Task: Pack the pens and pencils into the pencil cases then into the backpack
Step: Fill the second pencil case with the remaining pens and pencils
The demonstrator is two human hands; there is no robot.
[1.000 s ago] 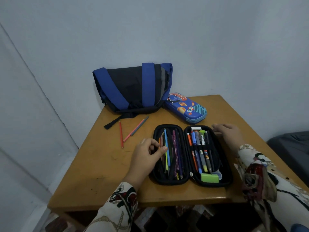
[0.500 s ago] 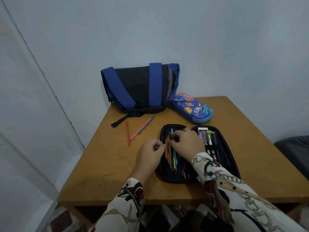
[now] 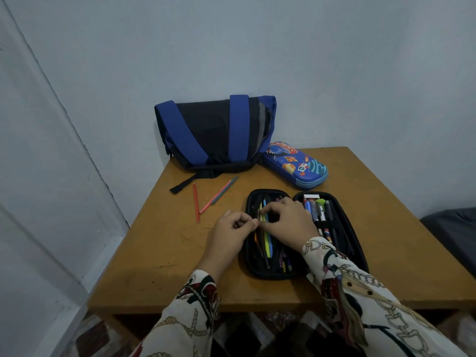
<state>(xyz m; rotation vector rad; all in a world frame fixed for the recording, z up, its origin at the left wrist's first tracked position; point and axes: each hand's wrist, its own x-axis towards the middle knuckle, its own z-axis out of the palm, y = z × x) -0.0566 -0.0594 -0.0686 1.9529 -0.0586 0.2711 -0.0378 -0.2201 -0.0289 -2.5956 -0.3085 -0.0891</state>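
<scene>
On the brown wooden tabletop (image 3: 159, 253) a black zip-open pencil case (image 3: 358, 243) lies spread flat, its left half filled with coloured pencils (image 3: 266, 243) and its right half with pens (image 3: 319, 215). The left hand (image 3: 233, 233) rests curled at the case's left edge, fingertips meeting those of the right hand (image 3: 288, 222), which lies curled over the pencils. Behind stand a blue and black fabric backpack (image 3: 213, 132) against the wall and a closed blue space-print pencil case (image 3: 296, 164) just beside it, with three loose pencils (image 3: 206, 199) lying near the backpack's strap.
</scene>
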